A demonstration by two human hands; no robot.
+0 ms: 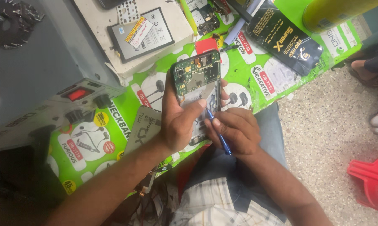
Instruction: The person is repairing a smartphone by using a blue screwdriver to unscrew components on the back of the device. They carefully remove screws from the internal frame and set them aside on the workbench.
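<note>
Clearly, your left hand (pixel 178 121) cradles an opened phone (pixel 197 90) from behind, fingers wrapped around its left edge and thumb laid across the bare back, so the body stays steady and tilted toward your view above the green printed mat (pixel 247 67). Your right hand (pixel 235 129) pinches a blue-handled tool (pixel 218 134) between thumb and fingertips, its tip meeting the phone's lower middle, just beside your left thumb; the close pencil-like hold suits fine work. The phone has its rear cover off: a green circuit board with a camera module fills the upper part, and a pale, shiny cavity lies below. A loose flat battery (pixel 141 35) rests on the pale board (pixel 97 25) further up, well apart, and a grey rear cover (pixel 145 127) lies on the mat near your left wrist.
</note>
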